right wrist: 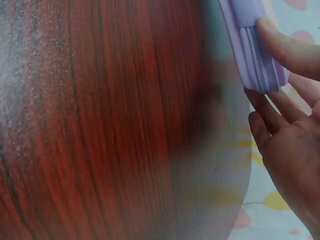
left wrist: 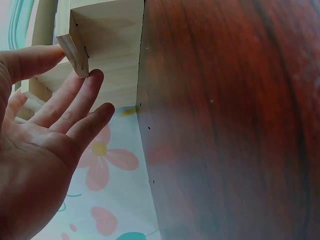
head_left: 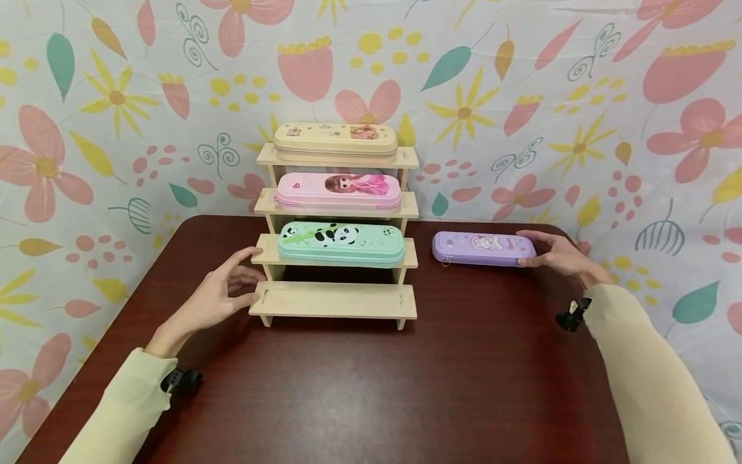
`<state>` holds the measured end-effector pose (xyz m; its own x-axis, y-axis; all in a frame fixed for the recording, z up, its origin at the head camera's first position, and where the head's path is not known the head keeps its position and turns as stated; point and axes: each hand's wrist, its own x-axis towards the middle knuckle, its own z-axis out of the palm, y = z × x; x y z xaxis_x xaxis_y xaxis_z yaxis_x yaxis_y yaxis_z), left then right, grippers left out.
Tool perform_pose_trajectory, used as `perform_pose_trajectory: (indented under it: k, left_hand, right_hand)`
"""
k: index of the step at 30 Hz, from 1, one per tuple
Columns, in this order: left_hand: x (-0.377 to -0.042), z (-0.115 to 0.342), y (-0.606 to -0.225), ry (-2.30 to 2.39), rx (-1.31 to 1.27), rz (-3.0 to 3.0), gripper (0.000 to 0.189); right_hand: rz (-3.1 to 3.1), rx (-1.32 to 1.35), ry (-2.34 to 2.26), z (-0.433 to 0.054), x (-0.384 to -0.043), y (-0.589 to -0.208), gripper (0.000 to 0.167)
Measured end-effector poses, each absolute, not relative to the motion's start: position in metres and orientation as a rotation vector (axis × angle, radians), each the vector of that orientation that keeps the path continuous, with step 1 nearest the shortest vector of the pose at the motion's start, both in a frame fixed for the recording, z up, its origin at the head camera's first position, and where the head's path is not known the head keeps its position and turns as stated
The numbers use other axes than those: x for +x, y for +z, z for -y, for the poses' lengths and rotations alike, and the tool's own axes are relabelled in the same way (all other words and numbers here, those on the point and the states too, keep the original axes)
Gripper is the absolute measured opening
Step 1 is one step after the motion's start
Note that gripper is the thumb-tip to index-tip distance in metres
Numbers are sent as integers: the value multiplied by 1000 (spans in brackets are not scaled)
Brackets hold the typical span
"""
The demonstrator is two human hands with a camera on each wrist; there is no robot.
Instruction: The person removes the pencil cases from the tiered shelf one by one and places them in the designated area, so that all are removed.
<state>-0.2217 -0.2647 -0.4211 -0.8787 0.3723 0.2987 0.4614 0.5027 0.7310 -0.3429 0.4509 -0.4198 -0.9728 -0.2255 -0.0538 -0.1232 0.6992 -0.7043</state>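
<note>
At the right of the table, my right hand (head_left: 562, 256) pinches the right end of a lavender pencil case (head_left: 484, 249) printed with a cartoon figure. Its thumb lies along the zipped side in the right wrist view, with the fingers on the far side. My left hand (head_left: 209, 296) is at the left end of a four-step wooden display rack (head_left: 333, 299), fingers loosely extended, fingertips touching the ends of the lower boards. Mint panda (head_left: 342, 243), pink girl-print (head_left: 339, 191) and cream (head_left: 336, 142) pencil cases occupy the upper three steps; the lowest step is bare.
The dark reddish-brown table (head_left: 359, 393) has rounded back corners. Behind it hangs a cloth (head_left: 522, 84) patterned with flowers and leaves. The rack stands near the table's back edge, with the lavender case to its right.
</note>
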Motion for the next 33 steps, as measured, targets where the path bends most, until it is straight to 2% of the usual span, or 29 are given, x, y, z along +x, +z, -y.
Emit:
perform_pose_trajectory:
  k: [7, 33]
  left_hand:
    - [-222, 264, -421, -1333, -728, 2639, 86]
    - [-221, 264, -420, -1334, -730, 2631, 84]
  right_hand:
    - [-2824, -310, -1017, -448, -348, -422, 80]
    - [-2804, -361, -1072, -442, -356, -430, 76]
